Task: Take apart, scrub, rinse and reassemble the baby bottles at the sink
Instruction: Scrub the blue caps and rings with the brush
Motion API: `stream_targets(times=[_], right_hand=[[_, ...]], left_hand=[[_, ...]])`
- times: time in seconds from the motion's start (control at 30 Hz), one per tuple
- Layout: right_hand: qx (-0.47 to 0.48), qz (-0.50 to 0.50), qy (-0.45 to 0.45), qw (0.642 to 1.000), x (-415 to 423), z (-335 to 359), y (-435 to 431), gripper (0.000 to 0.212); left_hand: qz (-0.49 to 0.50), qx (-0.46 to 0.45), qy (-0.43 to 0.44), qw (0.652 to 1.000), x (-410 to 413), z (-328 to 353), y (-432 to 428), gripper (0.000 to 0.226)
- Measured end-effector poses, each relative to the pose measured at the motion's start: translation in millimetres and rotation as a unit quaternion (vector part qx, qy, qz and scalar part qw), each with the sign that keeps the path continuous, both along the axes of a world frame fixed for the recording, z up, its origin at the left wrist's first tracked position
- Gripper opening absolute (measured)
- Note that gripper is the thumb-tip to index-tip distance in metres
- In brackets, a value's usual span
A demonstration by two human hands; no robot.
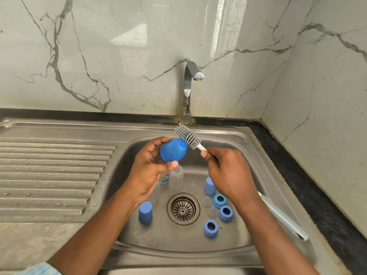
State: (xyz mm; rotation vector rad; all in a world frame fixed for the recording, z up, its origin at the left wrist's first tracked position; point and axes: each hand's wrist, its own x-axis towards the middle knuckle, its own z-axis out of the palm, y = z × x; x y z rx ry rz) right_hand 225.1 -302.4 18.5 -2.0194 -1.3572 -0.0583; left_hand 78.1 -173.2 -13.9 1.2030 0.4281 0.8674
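Blue cap (173, 150) up over the sink (264, 161), pinched in the left grip (147, 171) between thumb and fingertips. Holds a grey brush (187, 135) by its white stem in the right grip (228, 171), fingers curled tight round it. Bristles right by the top edge of the cap; cannot tell if touching or just beside. Looks like the scrub step, with this one cap in hand.

Down in the sink, all in bits. One clear bottle (176, 178) standing with no top on, and a labelled bottle (164, 178) close beside it, partly hidden behind the left grip. Two more caps standing on their open ends: one left cap (145, 212) to the left of the drain (183, 209), one right cap (209, 186) partly under the right grip. Three blue rings (226, 213) in a row to the right of the drain, with small clear teats (207, 201) near them. So the taking apart looks done.

No water coming from the tap (187, 90), and no foam to see. Cannot tell which bits are scrubbed already. Left to do, by the look of it: more scrubbing, all the rinsing, and putting every bottle back together. Nothing joined up yet.

Long white tool (282, 215) lying on the right side of the sink, untouched.
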Motion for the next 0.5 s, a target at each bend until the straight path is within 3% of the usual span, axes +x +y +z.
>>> stream_targets(times=[0.07,0.3,0.5], right_hand=[[-0.003,-0.008,0.002,1.0,6.1,-1.1,-1.9,0.038],[0.012,0.01,0.012,1.0,-1.0,-3.1,-0.6,0.034],[-0.014,0.009,-0.003,1.0,-3.5,-2.3,-5.2,0.038]], left_hand=[[0.014,0.036,0.025,0.999,2.2,-0.6,-2.0,0.062],[0.043,-0.015,0.004,0.999,0.5,-1.2,0.9,0.057],[0.104,0.087,0.068,0.988,1.0,-3.3,4.8,0.06]])
